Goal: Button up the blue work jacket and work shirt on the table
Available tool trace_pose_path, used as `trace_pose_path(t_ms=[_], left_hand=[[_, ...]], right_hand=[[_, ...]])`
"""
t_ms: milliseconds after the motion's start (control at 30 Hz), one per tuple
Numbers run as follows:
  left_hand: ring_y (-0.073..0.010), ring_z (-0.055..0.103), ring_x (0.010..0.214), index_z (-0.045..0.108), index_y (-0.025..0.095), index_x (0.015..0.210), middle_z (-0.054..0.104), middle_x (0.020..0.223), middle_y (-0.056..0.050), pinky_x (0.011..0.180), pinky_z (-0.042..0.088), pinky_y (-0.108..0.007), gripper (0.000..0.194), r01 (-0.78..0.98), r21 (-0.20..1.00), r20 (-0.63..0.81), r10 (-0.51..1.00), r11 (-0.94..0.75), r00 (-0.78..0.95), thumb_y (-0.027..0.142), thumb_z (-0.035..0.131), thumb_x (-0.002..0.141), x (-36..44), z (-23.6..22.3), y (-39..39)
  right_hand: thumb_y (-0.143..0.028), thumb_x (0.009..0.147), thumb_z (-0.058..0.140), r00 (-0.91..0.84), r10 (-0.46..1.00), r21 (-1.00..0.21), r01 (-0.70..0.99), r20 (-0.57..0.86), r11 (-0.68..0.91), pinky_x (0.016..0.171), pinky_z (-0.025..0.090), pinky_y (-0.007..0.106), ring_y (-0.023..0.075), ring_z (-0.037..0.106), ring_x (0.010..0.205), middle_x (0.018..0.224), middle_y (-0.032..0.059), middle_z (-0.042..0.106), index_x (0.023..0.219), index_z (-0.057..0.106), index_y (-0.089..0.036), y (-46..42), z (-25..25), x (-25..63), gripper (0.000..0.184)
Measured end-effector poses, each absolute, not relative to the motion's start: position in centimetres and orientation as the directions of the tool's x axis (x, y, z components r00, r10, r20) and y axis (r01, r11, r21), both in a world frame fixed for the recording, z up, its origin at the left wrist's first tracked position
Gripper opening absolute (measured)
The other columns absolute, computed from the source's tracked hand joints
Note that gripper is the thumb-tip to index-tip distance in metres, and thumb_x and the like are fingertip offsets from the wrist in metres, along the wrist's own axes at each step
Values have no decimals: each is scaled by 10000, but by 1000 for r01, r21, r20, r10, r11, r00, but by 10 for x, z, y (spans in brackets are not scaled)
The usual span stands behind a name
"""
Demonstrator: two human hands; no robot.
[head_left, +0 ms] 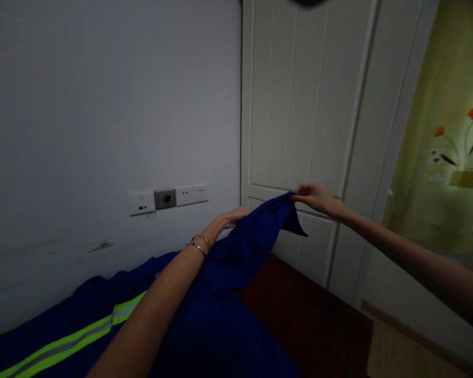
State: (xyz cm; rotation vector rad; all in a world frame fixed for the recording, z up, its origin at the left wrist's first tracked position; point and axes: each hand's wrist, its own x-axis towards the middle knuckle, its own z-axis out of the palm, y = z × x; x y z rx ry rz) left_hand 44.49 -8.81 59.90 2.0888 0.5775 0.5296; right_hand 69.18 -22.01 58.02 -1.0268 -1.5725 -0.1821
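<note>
A dark blue work jacket [220, 320] with a yellow-green and grey reflective band [112, 317] lies spread over a dark red-brown surface. One part of the garment, which looks like its collar, is raised toward the wardrobe. My right hand [313, 198] pinches the raised part at its far upper tip, and a pointed flap hangs beneath. On the near side, my left hand [233, 215] is at the upper edge of the same part; its fingertips are partly hidden by the cloth. Two thin bangles [200, 244] circle my left wrist.
The red-brown tabletop [299, 315] extends to the right of the jacket. Behind it rise a pale wall with a row of sockets [192, 195] and a white panelled wardrobe door [299, 105]. At the right hangs a yellow-green curtain [421, 157] with orange flowers.
</note>
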Motion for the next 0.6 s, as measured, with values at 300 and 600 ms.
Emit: trace_pose_path(t_ms=[300, 600], left_hand=[[-79, 488, 544, 599, 103, 671, 585, 644, -25, 542, 359, -212, 113, 64, 836, 328, 591, -545, 737, 212, 612, 651, 438, 616, -90], [-68, 416, 483, 536, 139, 637, 487, 573, 28, 494, 291, -211, 139, 1, 780, 398, 497, -626, 771, 254, 607, 672, 437, 624, -115]], right_hand=[[-429, 539, 753, 176, 782, -783, 339, 598, 522, 710, 524, 341, 186, 623, 662, 619, 49, 619, 611, 528, -166, -235, 556, 692, 354], [-570, 690, 595, -162, 947, -865, 387, 277, 319, 826, 507, 335, 220, 598, 966, 1211, 146, 528, 1124, 521, -183, -213, 530, 693, 587]])
